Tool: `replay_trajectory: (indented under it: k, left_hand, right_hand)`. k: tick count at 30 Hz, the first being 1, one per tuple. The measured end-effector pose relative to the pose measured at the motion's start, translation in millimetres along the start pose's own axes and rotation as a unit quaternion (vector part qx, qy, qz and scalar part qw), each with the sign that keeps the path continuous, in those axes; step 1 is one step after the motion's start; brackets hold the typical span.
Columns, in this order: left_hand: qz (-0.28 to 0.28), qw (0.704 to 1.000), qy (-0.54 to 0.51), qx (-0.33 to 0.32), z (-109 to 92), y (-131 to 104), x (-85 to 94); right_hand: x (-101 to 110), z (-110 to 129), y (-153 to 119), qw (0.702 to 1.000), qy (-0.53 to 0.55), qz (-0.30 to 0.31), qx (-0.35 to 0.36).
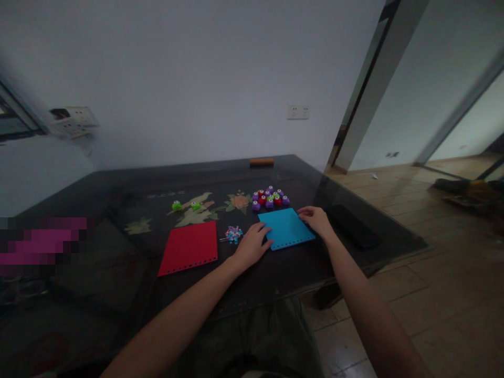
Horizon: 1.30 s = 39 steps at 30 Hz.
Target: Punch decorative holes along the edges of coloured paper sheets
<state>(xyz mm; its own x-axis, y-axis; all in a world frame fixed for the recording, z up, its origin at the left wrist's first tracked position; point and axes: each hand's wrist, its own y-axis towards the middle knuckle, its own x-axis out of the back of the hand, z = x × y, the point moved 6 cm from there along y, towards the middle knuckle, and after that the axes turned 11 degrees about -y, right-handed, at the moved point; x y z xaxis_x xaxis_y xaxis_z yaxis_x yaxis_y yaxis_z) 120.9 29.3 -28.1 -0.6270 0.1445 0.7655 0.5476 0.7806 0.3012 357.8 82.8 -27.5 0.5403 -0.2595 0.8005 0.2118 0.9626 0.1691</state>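
A blue sheet (286, 228) with a row of punched holes along its near edge lies on the dark table. My left hand (252, 243) grips its left edge, fingers bent over the border. At the opposite side, my right hand (316, 219) pinches the right edge near the far corner. Left of my left hand sits a small pile of pink, blue and white bits (233, 234). A red sheet (191, 245), also with holes along its near edge, lies farther left. Just beyond the blue sheet stands a cluster of purple, red and green eyeball-topped pieces (270, 199).
Two green eyeball-topped pieces, one at left (176, 206) and another (196, 206), stand beyond the red sheet. A long black object (352, 227) lies near the table's right edge. A brown bar (262, 163) rests by the white wall (197, 79). Tiled floor (394, 199) extends right.
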Motion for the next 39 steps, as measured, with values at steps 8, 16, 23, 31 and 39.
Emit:
replay_trajectory:
  k: [8, 16, 23, 31, 39]
  left_hand:
    - [-0.020, 0.999, -0.031, 0.009, -4, 0, 6.7]
    - [-0.057, 0.995, -0.071, -0.040, -31, 5, 59.2]
    - [-0.131, 0.991, -0.026, 0.012, 39, -26, 151.6]
    - [-0.194, 0.963, 0.009, 0.186, 170, -90, 204.6]
    - [-0.077, 0.982, 0.057, 0.160, 164, -93, 192.2]
  right_hand:
    - [4, 4, -3, 1.000, 0.003, 0.002, -0.010]
    - [16, 12, -3, 0.999, 0.002, -0.048, 0.016]
    - [24, 63, -8, 0.992, 0.041, -0.050, 0.107]
    - [-22, 202, -9, 0.961, 0.086, 0.051, 0.257]
    - [-152, 271, -30, 0.913, -0.108, 0.201, 0.338]
